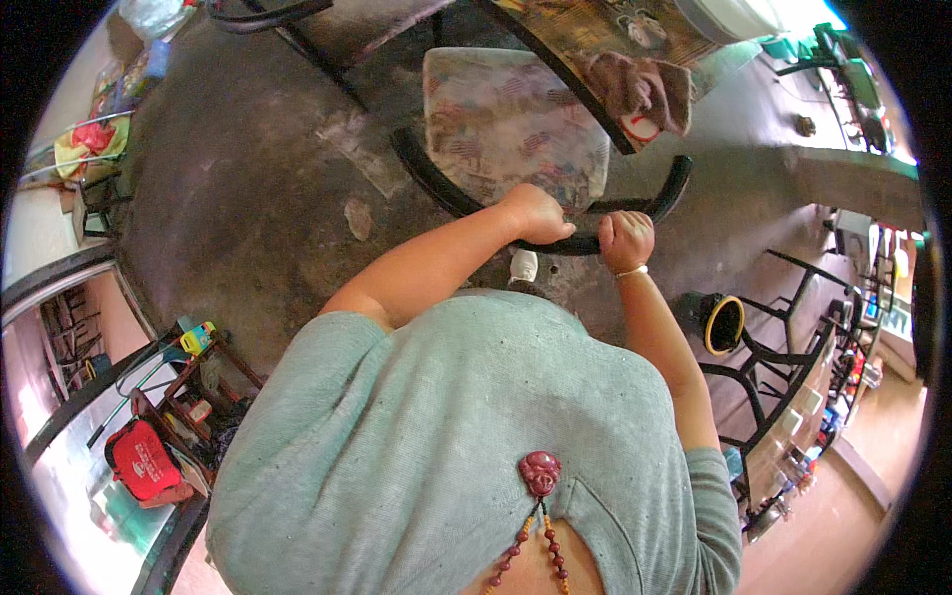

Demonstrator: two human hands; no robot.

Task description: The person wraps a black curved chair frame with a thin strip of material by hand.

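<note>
In front of me stands a chair with a pale patterned seat (511, 119) and a curved black back rail (436, 183). My left hand (538, 214) is closed around the middle of that rail. Just to its right, my right hand (627, 241) is also wrapped over the rail, with a thin band at the wrist. A brown cloth (650, 87) hangs over the corner of a table (555, 40) beyond the seat. Part of the rail is hidden under my fingers.
A white tub (732, 15) is on the table at the top right. To my right stands a black bin with a yellow rim (724, 325) beside black metal frames (759, 362). A red bag (147, 461) lies at the lower left. Another black chair rail (263, 18) shows at the top left.
</note>
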